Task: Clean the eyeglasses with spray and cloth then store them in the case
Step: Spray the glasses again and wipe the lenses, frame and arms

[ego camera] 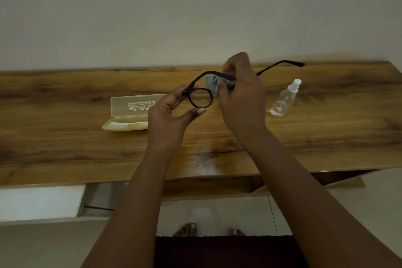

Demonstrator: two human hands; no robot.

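Note:
Black-framed eyeglasses [201,98] are held above the wooden table, arms unfolded. My left hand [169,119] pinches the frame at its left hinge, thumb under the left lens. My right hand [239,98] grips a small grey-blue cloth [212,82] wrapped over the right lens, which it hides. One arm of the glasses sticks out to the right past my right hand. A pale yellow case [128,115] lies open on the table to the left, partly behind my left hand. A clear spray bottle [283,100] with a white cap lies tilted on the table to the right.
The wooden table [65,137] runs the width of the view against a plain wall. Its front edge is near me, with a white drawer front [39,202] below at the left. A tiled floor and my feet show underneath.

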